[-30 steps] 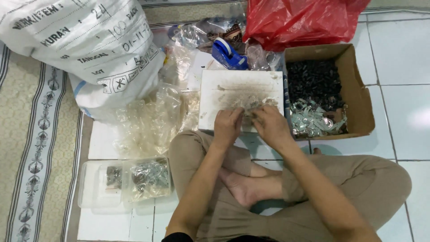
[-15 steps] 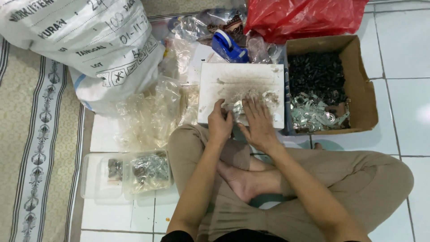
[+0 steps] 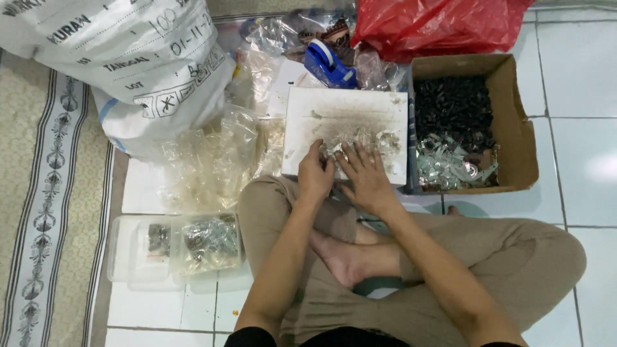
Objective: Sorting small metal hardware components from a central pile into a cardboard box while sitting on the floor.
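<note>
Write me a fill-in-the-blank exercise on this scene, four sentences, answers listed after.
1. Both hands, the left hand and the right hand, rest on a small clear bag lying on the white ____.
2. The cardboard box of small black parts sits to the person's ____.
3. Behind the box lies a crumpled plastic bag coloured ____.
4. The tape dispenser behind the board is ____.

Missing words: board; right; red; blue

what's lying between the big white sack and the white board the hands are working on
In the head view, a heap of clear plastic bags lies between the white sack and the white board.
</note>
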